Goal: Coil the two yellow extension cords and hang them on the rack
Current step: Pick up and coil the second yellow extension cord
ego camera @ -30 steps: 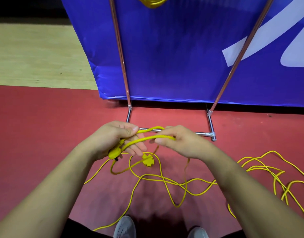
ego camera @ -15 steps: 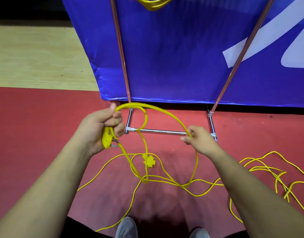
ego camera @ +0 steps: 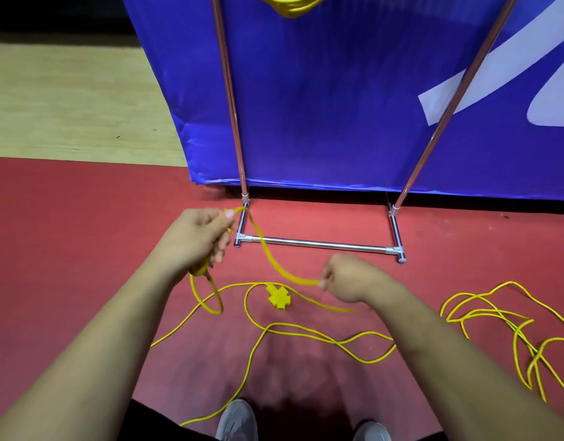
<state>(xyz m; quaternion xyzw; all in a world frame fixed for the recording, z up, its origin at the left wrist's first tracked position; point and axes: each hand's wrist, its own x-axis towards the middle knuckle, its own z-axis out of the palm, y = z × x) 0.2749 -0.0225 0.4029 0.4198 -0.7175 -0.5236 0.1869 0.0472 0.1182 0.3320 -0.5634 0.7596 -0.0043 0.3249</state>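
Left hand grip: fingers curled round the plug end and one small loop of the cord, held raised so the loop hangs free of the floor; right hand grip: fingertips pinching the cord lower down, apart from the left, apparently to measure out the next turn; judged step: early coiling. The loose length lies on the floor, tangled at right, its socket between the hands. One coil hangs on the rack.
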